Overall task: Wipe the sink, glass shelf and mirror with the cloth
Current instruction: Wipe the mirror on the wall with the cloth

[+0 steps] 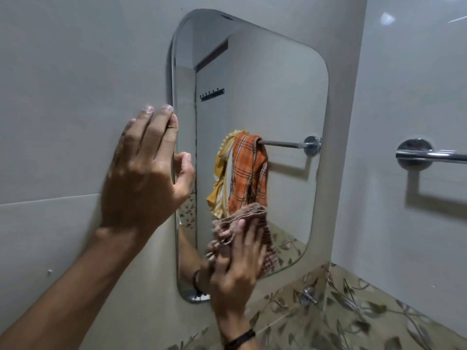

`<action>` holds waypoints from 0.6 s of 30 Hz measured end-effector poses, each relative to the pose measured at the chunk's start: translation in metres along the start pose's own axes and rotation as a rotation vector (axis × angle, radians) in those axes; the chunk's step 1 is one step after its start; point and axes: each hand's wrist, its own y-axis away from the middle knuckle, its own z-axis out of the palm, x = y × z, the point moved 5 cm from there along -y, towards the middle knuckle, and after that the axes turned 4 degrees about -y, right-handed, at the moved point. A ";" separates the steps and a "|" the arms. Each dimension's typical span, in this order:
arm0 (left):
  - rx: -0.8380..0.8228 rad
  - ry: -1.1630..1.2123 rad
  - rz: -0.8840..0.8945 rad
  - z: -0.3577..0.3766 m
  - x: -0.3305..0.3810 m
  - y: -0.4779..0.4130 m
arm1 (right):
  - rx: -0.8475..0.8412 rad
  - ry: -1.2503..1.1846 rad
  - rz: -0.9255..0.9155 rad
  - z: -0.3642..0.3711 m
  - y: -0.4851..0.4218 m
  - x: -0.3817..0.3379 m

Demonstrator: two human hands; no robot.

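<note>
light: dim, even | glare: top-right tile (388, 18) | blur: right hand (237, 271) — motion | edges: bowed

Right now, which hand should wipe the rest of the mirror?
Right. The right hand presses the cloth on the lower mirror; the left hand is bare, braced at its left edge.

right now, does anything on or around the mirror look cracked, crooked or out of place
Nothing stands out. The mirror shows no cracks, the left hand rests on its left edge and the right hand presses the cloth on its lower part.
</note>
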 end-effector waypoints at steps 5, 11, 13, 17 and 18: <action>0.004 -0.002 -0.001 0.000 0.000 0.000 | -0.080 0.067 -0.327 -0.002 -0.035 -0.001; -0.012 -0.021 0.000 0.000 0.000 0.000 | 0.024 -0.022 0.017 -0.024 -0.104 0.066; -0.014 -0.021 0.001 0.000 0.000 -0.001 | 0.083 -0.066 0.188 -0.031 -0.097 0.094; -0.012 -0.036 0.005 0.001 0.001 -0.001 | 0.176 -0.097 0.402 -0.031 -0.043 0.113; -0.008 -0.040 0.005 0.001 0.001 -0.001 | 0.177 -0.097 0.413 -0.028 -0.027 0.107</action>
